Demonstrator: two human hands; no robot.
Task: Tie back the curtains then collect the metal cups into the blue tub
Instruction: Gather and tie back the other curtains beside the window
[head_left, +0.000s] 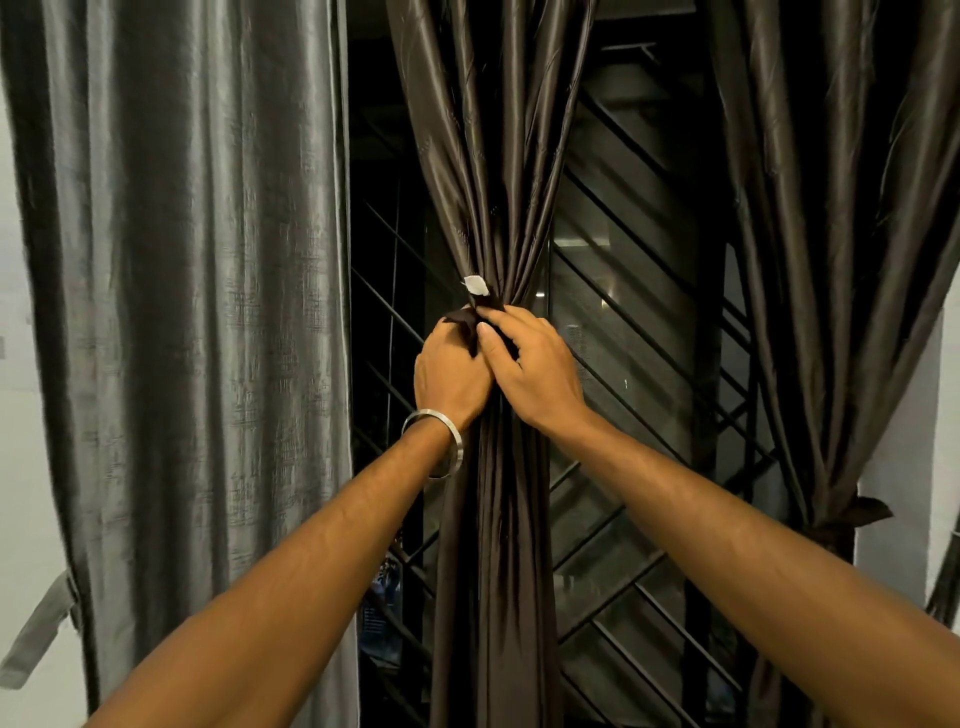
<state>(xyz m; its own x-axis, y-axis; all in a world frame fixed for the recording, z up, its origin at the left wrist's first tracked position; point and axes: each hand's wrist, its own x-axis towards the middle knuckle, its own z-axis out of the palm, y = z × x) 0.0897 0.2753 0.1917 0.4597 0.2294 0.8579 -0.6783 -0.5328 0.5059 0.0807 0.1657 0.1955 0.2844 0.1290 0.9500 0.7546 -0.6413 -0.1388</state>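
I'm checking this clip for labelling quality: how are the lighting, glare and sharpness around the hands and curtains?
Head view: warm indoor light, hands sharp, left hand and right hand both gripping the tie band on the brown middle curtain; soft sheen streaks on the grey curtain; window grille dark with faint reflections; wide-angle bowing at the edges; slight blur far left.

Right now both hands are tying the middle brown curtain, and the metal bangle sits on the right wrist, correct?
Not quite. The head view shows the metal bangle on the left wrist. Both the left hand and right hand are tying the middle brown curtain.
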